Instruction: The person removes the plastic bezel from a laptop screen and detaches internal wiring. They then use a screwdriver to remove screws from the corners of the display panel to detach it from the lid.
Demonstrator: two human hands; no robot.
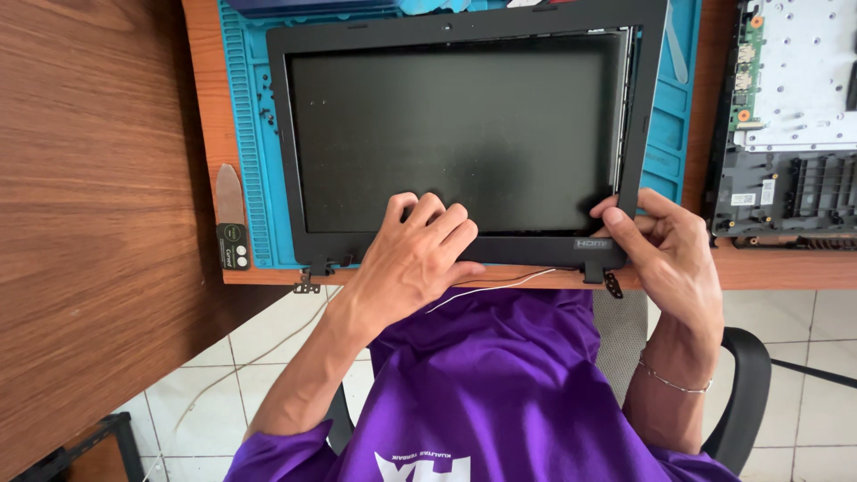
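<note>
Wooden desk (768, 268) carries a blue repair mat (245, 143); on it lies the laptop screen assembly (455, 134). Left hand (415, 259) presses flat fingers on its lower bezel, right hand (665, 245) pinches its lower right corner; even, gentle pressure seems wise

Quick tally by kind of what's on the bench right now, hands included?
Laptop screen assembly: 1
Blue repair mat: 1
Metal pry tool: 1
Opened laptop base: 1
Hands: 2, left hand on the bottom bezel, right hand at the lower right corner
Total: 6
</note>
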